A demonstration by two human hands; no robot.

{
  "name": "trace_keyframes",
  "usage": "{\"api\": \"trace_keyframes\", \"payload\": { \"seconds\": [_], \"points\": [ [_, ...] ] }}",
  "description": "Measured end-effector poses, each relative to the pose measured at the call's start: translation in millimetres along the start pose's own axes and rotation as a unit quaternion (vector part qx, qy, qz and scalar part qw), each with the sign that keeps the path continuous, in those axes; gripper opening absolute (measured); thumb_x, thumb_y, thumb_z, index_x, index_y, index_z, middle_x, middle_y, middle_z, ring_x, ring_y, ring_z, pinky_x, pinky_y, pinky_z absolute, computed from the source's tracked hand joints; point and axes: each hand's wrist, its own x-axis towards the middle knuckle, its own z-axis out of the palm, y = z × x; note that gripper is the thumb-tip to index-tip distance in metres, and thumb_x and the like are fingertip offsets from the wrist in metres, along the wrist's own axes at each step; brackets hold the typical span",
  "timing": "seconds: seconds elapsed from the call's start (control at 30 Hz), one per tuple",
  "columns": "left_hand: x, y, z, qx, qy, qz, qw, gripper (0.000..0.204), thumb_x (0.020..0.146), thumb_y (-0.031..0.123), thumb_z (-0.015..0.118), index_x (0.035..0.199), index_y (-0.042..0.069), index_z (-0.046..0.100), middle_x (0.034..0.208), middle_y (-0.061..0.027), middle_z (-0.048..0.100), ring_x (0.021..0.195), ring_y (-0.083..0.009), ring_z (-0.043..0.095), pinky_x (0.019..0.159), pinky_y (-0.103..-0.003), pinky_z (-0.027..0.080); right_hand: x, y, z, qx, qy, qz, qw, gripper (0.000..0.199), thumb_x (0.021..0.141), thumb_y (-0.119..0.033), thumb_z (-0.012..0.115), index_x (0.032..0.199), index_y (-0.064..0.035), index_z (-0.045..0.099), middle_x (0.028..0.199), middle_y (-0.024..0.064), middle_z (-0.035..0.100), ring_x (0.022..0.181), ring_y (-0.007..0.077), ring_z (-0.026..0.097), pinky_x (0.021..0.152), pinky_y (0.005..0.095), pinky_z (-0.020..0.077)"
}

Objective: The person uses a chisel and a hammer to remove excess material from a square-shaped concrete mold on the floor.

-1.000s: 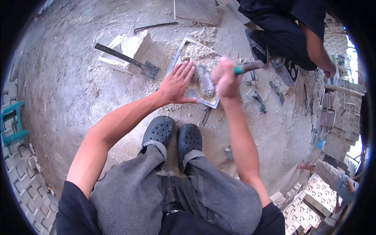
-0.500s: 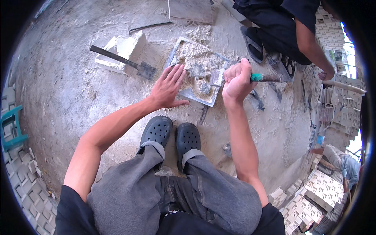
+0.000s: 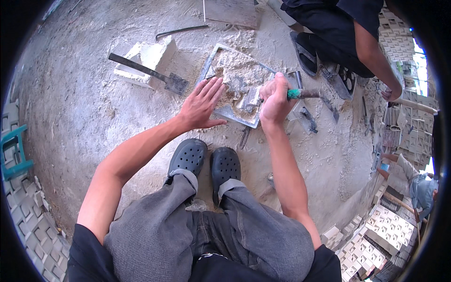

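Note:
Between my feet and the far clutter lies a square metal mould frame (image 3: 206, 67), filled with pale, crumbly sand-like material (image 3: 239, 68). My left hand (image 3: 203, 104) is open, palm down, its fingers stretched over the frame's left side. A fist is made by my right hand (image 3: 276, 101) around a flat-bladed scraper (image 3: 305, 93) with a green and brown handle. The scraper's blade is over the right part of the fill, near a hollow with grey showing in it; whether it touches is unclear. Left of the frame, a long-handled flat-bladed tool (image 3: 176, 83) leans on a white block (image 3: 155, 56).
A bent metal rod (image 3: 181, 31) lies farther off. At the far right a co-worker's hand (image 3: 392, 93) is by a wooden handle (image 3: 416, 104). Small tools (image 3: 307, 121) lie right of the frame. Patterned blocks (image 3: 387, 225) and another person (image 3: 423, 192) are at lower right; a teal stool (image 3: 16, 152) stands left.
My right hand has moved slightly left with the scraper, its blade going farther over the fill. My left hand stays put. The person at lower right has shifted.

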Motion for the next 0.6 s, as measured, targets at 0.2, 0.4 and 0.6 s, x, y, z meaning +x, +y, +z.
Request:
{"api": "trace_keyframes", "payload": {
  "seconds": [0.2, 0.4, 0.6],
  "points": [
    [6, 8, -4, -0.008, -0.004, -0.019, 1.000, 0.114, 0.075, 0.078, 0.056, 0.149, -0.003, 0.025, 0.157, -0.0204, 0.022, 0.148, -0.0327, 0.017, 0.121, -0.048, 0.009, 2, 63, -12, -0.077, -0.017, 0.060, 0.995, 0.039, 0.095, -0.020, 0.054, 0.059, -0.0118, 0.043, 0.049, -0.0029, 0.040, 0.042, 0.0092, 0.037, 0.043, 0.0294, 0.0328],
    [24, 17, -5, -0.014, -0.009, 0.001, 1.000, 0.105, 0.075, 0.079, 0.056, 0.153, 0.015, 0.026, 0.158, -0.0189, 0.020, 0.148, -0.0321, 0.016, 0.119, -0.055, 0.006, 6, 45, -9, -0.034, -0.086, 0.028, 0.995, 0.035, 0.094, -0.017, 0.056, 0.062, -0.0115, 0.043, 0.055, -0.0018, 0.043, 0.050, 0.0093, 0.041, 0.051, 0.0290, 0.0368],
    [27, 20, 5, -0.036, -0.028, 0.033, 0.998, 0.096, 0.076, 0.075, 0.059, 0.148, 0.016, 0.037, 0.156, -0.0159, 0.028, 0.147, -0.0299, 0.021, 0.119, -0.054, 0.009, 2, 36, -14, 0.026, -0.048, 0.069, 0.996, 0.045, 0.096, -0.020, 0.052, 0.057, -0.0152, 0.032, 0.050, -0.0041, 0.030, 0.045, 0.0090, 0.028, 0.047, 0.0286, 0.0270]
  ]
}}
